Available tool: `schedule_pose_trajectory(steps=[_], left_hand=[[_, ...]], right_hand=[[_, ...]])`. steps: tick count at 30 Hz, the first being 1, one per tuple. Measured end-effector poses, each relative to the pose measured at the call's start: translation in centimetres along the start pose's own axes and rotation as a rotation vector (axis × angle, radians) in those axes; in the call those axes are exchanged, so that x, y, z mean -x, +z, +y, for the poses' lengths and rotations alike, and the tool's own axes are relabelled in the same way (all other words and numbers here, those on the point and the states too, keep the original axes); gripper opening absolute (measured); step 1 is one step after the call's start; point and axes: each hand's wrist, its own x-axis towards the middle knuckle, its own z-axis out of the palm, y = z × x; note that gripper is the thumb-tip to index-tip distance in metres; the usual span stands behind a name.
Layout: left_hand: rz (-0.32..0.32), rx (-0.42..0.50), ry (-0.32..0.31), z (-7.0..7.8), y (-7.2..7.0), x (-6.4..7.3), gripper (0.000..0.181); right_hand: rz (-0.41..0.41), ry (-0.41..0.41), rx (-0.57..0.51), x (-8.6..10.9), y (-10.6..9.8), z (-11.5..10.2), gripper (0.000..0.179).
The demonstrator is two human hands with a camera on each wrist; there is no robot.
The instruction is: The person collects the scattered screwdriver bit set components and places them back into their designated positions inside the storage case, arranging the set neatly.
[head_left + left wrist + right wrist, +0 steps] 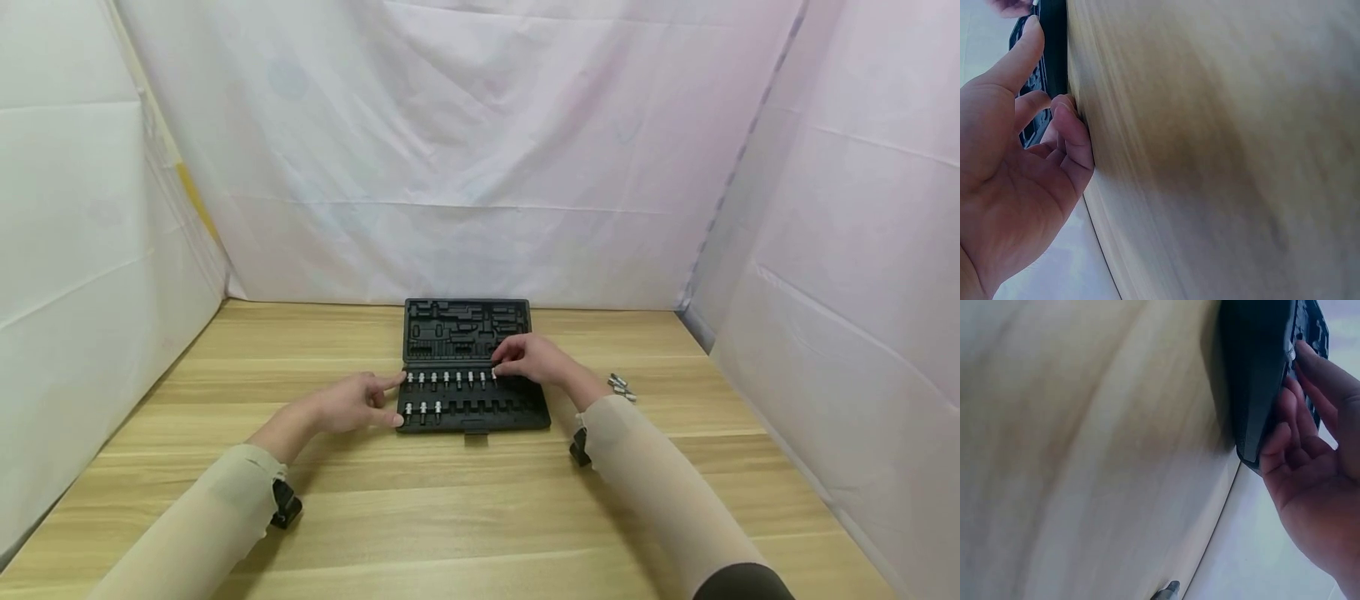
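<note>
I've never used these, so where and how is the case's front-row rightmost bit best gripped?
Probably pinch that bit by its silver head, from above-right: it looks wider than the dark shank, and slots to the right are empty.

In front of me spreads a wood-grain tabletop (420, 517), pale yellow-brown, its streaks running mostly from side to side. Near its far edge, about midway across, a black bit-socket case (450, 428) lies open, its lid (465, 321) folded back away from me and its latch (476, 437) facing me. Apart from it, on my right, a few small metal bit sockets (621, 388) lie loosely clustered directly on the surface.
</note>
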Motion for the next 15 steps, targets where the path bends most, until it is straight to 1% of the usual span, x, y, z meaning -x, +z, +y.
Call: schedule_pose_trajectory(steps=[3,7,12,15], left_hand=[[0.002,-0.001,-0.003,0.0,0.0,0.0,0.089],[0.004,-0.003,-0.005,0.0,0.1,0.0,0.089],[0.003,0.001,-0.005,0.0,0.1,0.0,0.090],[0.005,0.003,-0.006,0.1,0.1,0.1,0.089]], right_hand=[[0.025,-0.024,0.026,-0.3,-0.2,0.0,0.029],[0.015,-0.038,0.079,-0.6,-0.3,-0.1,0.041],[0.000,-0.023,0.153,-1.0,0.0,0.0,0.041],[-0.005,-0.015,0.176,-1.2,0.1,0.1,0.041]])
